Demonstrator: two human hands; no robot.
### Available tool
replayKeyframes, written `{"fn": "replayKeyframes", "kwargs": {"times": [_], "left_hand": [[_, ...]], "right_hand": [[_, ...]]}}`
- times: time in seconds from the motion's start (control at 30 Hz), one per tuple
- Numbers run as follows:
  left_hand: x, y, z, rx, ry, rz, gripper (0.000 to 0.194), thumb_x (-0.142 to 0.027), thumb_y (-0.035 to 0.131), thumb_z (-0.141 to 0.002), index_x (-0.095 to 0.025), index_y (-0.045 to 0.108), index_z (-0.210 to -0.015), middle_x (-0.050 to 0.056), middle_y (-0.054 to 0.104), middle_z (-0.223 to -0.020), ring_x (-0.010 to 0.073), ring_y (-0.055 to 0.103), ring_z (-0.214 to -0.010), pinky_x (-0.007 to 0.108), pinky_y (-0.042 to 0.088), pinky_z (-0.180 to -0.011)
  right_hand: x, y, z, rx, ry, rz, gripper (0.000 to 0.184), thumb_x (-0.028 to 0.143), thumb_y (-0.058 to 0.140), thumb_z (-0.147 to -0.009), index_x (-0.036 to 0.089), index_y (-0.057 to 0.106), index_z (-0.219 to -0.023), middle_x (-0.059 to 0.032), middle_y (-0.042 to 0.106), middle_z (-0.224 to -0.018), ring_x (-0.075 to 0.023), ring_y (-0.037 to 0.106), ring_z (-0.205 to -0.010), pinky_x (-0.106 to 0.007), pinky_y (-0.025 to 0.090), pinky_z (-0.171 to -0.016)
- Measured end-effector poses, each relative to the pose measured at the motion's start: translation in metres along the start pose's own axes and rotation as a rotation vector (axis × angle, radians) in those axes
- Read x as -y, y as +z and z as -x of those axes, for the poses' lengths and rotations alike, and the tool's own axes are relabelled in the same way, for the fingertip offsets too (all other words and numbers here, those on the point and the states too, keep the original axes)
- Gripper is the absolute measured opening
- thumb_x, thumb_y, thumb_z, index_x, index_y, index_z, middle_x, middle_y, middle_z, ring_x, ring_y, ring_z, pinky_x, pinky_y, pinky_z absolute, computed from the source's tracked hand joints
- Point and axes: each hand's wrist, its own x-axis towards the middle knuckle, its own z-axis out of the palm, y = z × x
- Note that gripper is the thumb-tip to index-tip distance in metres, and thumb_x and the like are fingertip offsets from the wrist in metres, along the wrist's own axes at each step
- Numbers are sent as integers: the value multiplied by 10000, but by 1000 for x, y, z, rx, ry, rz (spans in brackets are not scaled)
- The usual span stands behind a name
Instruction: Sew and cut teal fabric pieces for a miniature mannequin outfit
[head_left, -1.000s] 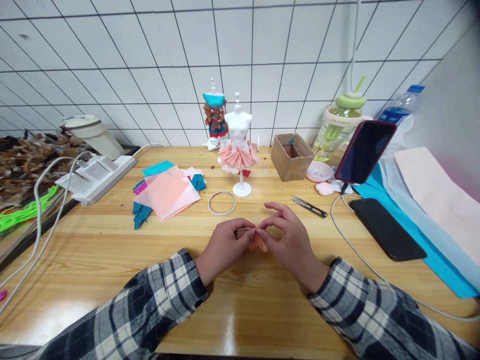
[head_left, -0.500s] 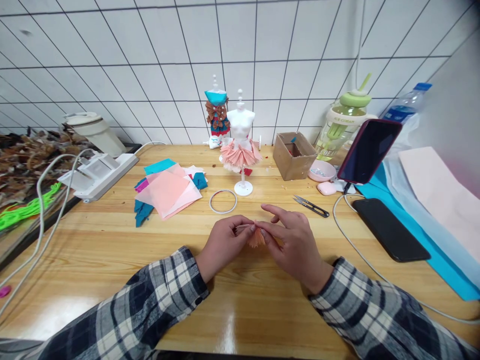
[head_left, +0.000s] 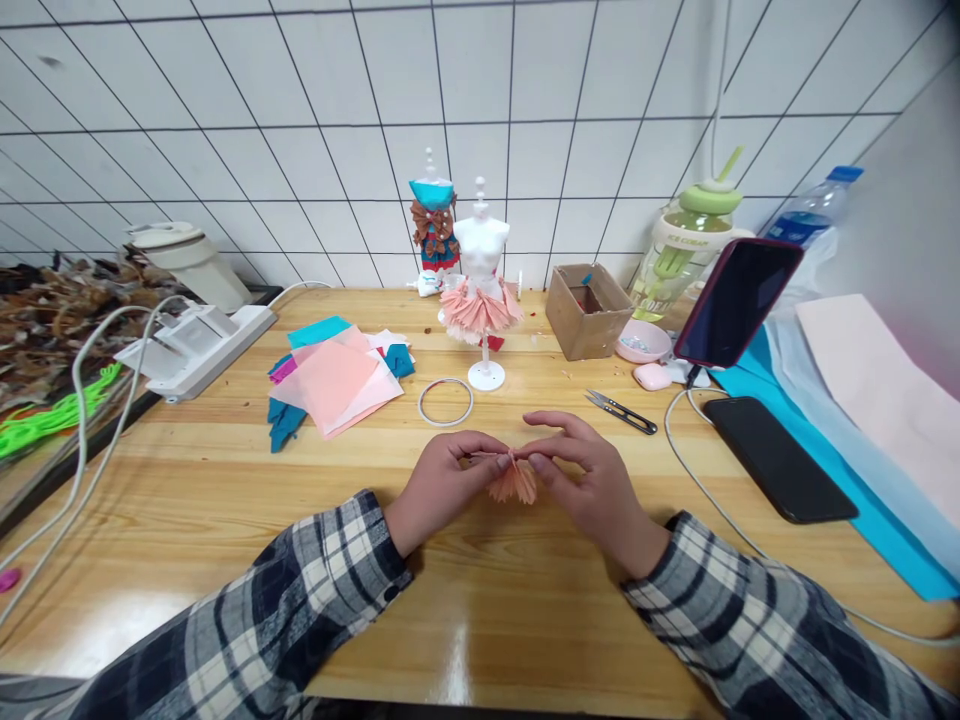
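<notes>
Between my two hands a pleated piece of peach crepe paper fans downward, gathered at its top edge. My left hand pinches that gathered edge between thumb and fingers. From the other side, my right hand grips the right end of the same edge with thumb and index finger, its other fingers raised. Beyond them stands a small white dress form wearing a ruffled peach skirt. A ring-shaped roll of tape lies just past my left hand, and black thread snips lie past my right.
Peach, pink and blue paper sheets are piled at left, near a white power strip. A second dressed form, a cardboard box and a green-lidded bottle stand at the back. Phones and a cable lie right.
The pleated paper has spread wider and shows more below my fingers. My right hand has shifted slightly, its fingers closer over the gathered edge.
</notes>
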Motion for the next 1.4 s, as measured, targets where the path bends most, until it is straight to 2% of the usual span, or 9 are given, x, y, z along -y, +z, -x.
{"fn": "replayKeyframes", "kwargs": {"times": [0.1, 0.2, 0.33, 0.67, 0.83, 0.93, 1.07, 1.2, 1.4], "left_hand": [[0, 1, 1, 38, -8, 38, 192, -326, 664, -777, -147, 722, -814, 62, 722, -792, 175, 636, -724, 270, 488, -671], [0, 3, 2, 107, -30, 77, 212, -342, 649, -787, -140, 710, -816, 51, 702, -752, 157, 613, -678, 253, 473, -633], [0, 4, 2, 172, -75, 111, 221, -338, 657, -772, -120, 690, -781, 38, 668, -695, 135, 571, -631, 235, 435, -600], [10, 0, -1, 285, -122, 466, 315, -318, 646, -791, -144, 655, -1054, 69, 677, -901, 168, 606, -768, 287, 455, -703], [1, -3, 3, -117, 144, 47, 332, -357, 648, -796, -180, 594, -1072, 90, 619, -1091, 226, 559, -1019, 338, 433, -844], [-5, -1, 7, -129, 287, -251, 433, -425, 721, -714, -186, 600, -1055, 87, 620, -1090, 242, 540, -1038, 353, 418, -878], [-3, 5, 5, 31, 125, -299, 277, -440, 601, -818, -182, 661, -897, 41, 674, -852, 191, 594, -813, 300, 450, -744], [-1, 6, 2, 22, -28, -168, 307, -434, 540, -854, -155, 654, -793, 12, 653, -709, 151, 572, -663, 241, 420, -599], [-3, 4, 2, 49, -54, -77, 290, -439, 616, -799, -154, 667, -815, 26, 690, -741, 170, 609, -705, 250, 448, -637]], "right_hand": [[-6, -1, -4, -11, 205, -222, 269, 278, 557, -852, 248, 628, -1110, -58, 638, -1145, -124, 587, -677, -307, 518, -659], [-10, -3, -7, 130, 164, -267, 373, 299, 602, -839, 270, 590, -1211, -53, 621, -1183, -141, 607, -820, -335, 513, -796], [-13, -1, -8, 259, 95, -289, 201, 335, 672, -798, 268, 713, -983, -54, 632, -1166, -198, 571, -1096, -380, 444, -965], [-9, -4, -8, 193, 122, -345, 57, 292, 685, -786, 240, 702, -804, -45, 645, -1090, -194, 589, -1064, -380, 436, -962], [-7, -5, -9, 22, 142, -165, 92, 320, 681, -784, 230, 705, -789, -64, 641, -1076, -210, 588, -1050, -386, 443, -929], [-5, -4, -9, -45, 110, -27, 129, 349, 694, -771, 226, 697, -731, -71, 632, -1078, -217, 581, -1047, -389, 439, -927], [-3, -1, -7, -29, 94, -19, 161, 385, 669, -787, 225, 691, -790, -67, 649, -1032, -190, 605, -913, -358, 471, -858], [-4, 2, -5, 54, 269, -165, 342, 415, 661, -778, 201, 633, -1042, -64, 682, -987, -144, 595, -714, -308, 493, -702], [-11, 5, -8, 176, 382, -325, 200, 372, 630, -780, 178, 675, -795, -18, 669, -733, -139, 579, -673, -265, 460, -631]]}}
